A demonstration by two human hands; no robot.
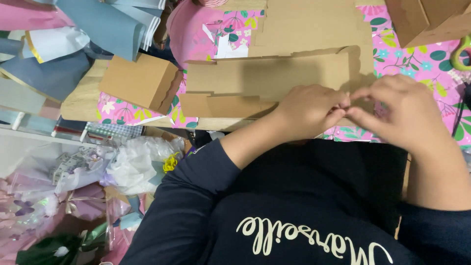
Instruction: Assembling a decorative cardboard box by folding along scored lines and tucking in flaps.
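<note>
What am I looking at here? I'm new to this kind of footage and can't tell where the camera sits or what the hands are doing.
There is one picture, taken by a camera worn on a person's head, looking down past their dark navy top. There is no machine: the two bare hands belong to the wearer. The left hand and right hand meet fingertip to fingertip at the near edge of a flat, unfolded brown cardboard box blank, pinching it. It lies on a pink floral table cover. A folded-up brown box sits to the left, another cardboard box at top right. Rolled wrapping paper sheets lie at top left.
</note>
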